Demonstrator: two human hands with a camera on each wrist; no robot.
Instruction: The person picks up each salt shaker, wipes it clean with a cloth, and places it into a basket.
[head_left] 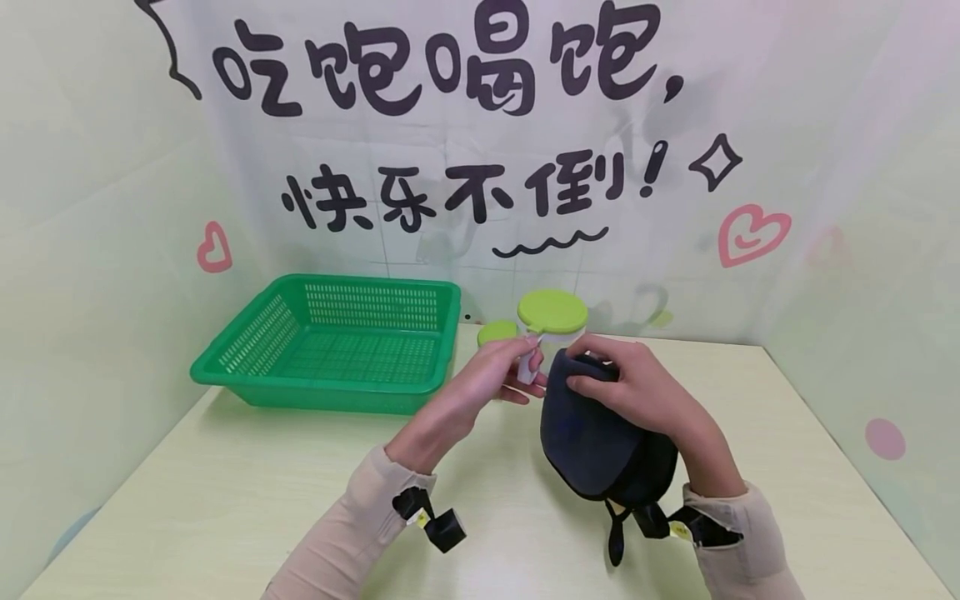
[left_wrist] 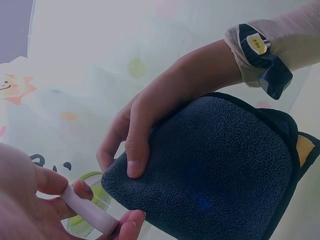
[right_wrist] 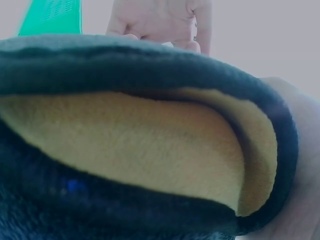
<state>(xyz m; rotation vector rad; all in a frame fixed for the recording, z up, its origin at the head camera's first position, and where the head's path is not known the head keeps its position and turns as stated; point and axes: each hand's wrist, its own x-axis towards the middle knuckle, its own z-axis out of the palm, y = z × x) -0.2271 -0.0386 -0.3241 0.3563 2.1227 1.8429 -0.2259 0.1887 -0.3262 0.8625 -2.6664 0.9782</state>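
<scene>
Head view: left hand (head_left: 491, 368) curled around the white handle (head_left: 528, 368) of a green-lidded jug (head_left: 553, 312), far on the table (head_left: 262, 475); right hand (head_left: 643, 387) pinching a dark blue pouch (head_left: 585, 433), nearer and right. Left wrist view: both grips show. Right wrist view: tan lining (right_wrist: 150, 145) inside the pouch.

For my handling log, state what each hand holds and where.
Left hand: the green-lidded container, by its white handle. Right hand: the dark blue mitt, held near the end opposite its opening.
</scene>
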